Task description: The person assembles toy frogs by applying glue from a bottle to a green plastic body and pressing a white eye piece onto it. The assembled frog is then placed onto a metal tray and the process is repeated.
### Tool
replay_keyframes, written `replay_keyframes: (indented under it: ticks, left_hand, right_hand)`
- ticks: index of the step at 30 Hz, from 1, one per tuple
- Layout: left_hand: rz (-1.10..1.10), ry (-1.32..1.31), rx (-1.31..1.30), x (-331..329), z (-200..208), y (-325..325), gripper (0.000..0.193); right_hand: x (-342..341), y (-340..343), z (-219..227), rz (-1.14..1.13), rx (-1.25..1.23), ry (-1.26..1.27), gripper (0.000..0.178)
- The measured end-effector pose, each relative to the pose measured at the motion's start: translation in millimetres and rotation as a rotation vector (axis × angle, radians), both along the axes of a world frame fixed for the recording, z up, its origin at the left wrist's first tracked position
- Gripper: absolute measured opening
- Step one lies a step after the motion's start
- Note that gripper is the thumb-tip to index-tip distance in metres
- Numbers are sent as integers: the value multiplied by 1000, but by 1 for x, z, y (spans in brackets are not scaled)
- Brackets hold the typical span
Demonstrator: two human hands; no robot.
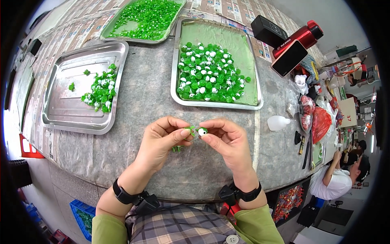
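Above the near part of the table, my left hand [159, 140] pinches a small green plastic piece [191, 129] between thumb and fingers. My right hand [230, 143] grips a small green-and-white ball [202, 131] with a black dot, like an eye. The two parts are close together at the fingertips; whether they touch I cannot tell. More green plastic [176, 149] shows just under my left fingers. Beyond my right hand, a lined steel tray [174, 77] bears many similar balls [209, 73]. To the left, another steel tray [65, 103] carries a smaller heap of green-and-white pieces [101, 90].
At the far side stands a third tray [138, 40] full of green pieces. On the right are a phone [289, 58], a red flask [298, 40], a black box [268, 30], a white bottle [278, 123] and red bags [321, 124]. A person in white [335, 181] sits farther right.
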State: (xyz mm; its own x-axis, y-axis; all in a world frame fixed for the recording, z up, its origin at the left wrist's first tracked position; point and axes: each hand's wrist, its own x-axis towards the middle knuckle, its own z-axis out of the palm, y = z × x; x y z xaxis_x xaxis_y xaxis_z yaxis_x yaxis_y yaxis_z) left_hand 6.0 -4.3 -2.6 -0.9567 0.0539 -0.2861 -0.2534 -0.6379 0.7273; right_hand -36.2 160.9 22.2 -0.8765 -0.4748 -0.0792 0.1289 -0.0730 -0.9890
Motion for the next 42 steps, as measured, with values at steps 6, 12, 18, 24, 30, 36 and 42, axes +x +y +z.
replay_keyframes:
  ticks: [6,12,18,24,30,36,42]
  left_hand:
    - [-6,2,-48,0,-1,1,12]
    - [31,111,-258,2,1,3,8]
    - [82,414,-774,3,5,3,11]
    - [120,593,-1047,1,6,4,14]
    - [148,608,-1136,1,8,6,13]
    - [188,496,-1082,-5,11,-6,11]
    - [850,335,-1364,-9,18,-66,18]
  right_hand:
    - [3,-3,-1,-35,-79,-29,18]
    - [6,-4,-1,-18,47,-32,18]
    - [2,0,2,34,-82,-229,19]
    - [1,1,-1,50,-41,-214,18]
    - [0,3,-5,77,-41,-249,20]
    - [-2,-2,-7,28,-94,-209,17]
    - [-8,-9,-11,147,518,427,17]
